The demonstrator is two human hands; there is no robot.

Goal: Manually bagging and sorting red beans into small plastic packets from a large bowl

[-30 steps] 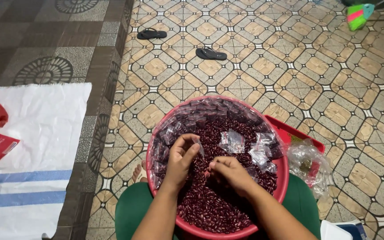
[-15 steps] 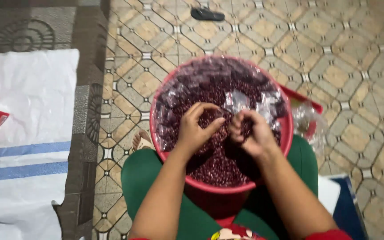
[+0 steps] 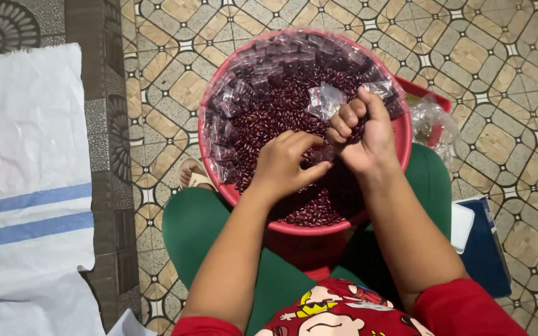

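Two hands are working over the red bowl point(image 3: 219, 180) of beans point(image 3: 281, 112) on your lap: your left hand point(image 3: 284, 165) and right hand point(image 3: 362, 134) are pinching a small clear bag point(image 3: 326, 152), so keep holding it low.

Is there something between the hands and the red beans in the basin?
Nothing visible does. The left hand and right hand are already over the red beans in the pink basin, pinching a small clear bag between them.
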